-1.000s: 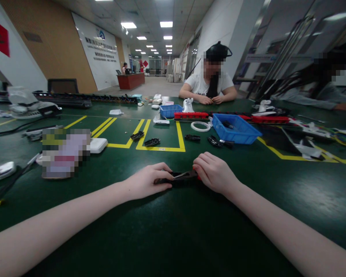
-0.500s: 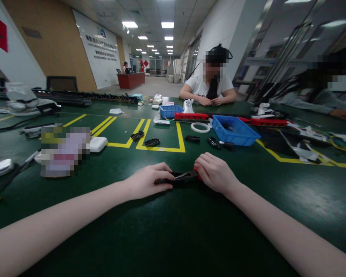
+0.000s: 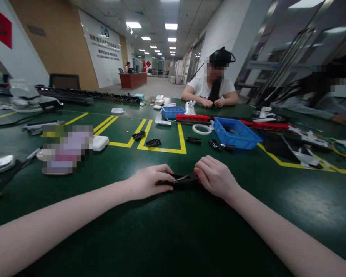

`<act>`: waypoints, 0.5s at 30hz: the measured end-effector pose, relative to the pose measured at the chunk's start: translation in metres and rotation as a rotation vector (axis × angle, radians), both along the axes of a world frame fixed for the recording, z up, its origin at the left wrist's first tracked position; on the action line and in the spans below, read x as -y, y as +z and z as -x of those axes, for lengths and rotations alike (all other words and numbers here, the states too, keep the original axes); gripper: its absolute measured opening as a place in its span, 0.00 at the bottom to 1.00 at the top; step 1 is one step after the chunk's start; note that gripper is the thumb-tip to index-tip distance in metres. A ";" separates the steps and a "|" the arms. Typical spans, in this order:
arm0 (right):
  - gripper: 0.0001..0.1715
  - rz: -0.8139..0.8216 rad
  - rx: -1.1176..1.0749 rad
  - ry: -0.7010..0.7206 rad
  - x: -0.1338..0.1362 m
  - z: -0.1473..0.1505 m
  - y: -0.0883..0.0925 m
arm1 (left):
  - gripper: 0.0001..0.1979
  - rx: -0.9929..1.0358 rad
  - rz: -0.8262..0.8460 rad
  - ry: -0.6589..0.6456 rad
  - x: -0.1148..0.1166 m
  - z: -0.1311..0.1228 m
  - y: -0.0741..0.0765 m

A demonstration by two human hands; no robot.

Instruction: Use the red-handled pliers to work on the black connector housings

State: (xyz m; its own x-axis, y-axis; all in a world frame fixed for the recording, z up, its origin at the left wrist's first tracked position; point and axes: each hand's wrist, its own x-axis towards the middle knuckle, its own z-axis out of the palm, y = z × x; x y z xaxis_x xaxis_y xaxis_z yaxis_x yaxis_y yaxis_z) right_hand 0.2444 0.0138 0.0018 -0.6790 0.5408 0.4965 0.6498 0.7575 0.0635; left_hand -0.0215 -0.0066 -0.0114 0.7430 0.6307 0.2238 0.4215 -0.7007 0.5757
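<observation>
In the head view, my left hand (image 3: 148,182) is closed on a small, long black plastic part (image 3: 181,186), with fingers along its far side and thumb along its near side. My right hand (image 3: 218,177) is wrapped around red-handled needle-nose pliers (image 3: 192,177). The pliers' slim metal jaws point left, over the black part and close to my left fingertips. Whether the jaws grip anything is too small to tell. Most of the handles are hidden inside my right hand.
Beyond my hands lie several black parts (image 3: 153,142), a white ring (image 3: 202,129) and a blue bin (image 3: 238,133). A blurred-out object (image 3: 66,152) and a white box (image 3: 100,143) sit left. Across the green table (image 3: 173,238), a person (image 3: 212,88) works; another sits right.
The whole view has shifted slightly, with the surroundings a little lower and to the right. My hands keep nearly the same hold; the pliers' angle looks only slightly different.
</observation>
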 end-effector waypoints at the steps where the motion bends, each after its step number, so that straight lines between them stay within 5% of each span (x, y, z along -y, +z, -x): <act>1: 0.17 0.001 -0.001 -0.001 0.000 0.000 0.000 | 0.12 -0.001 0.002 0.003 0.000 0.000 0.000; 15: 0.18 0.082 -0.039 -0.018 0.000 0.000 0.001 | 0.11 -0.026 0.008 0.012 0.002 -0.001 0.003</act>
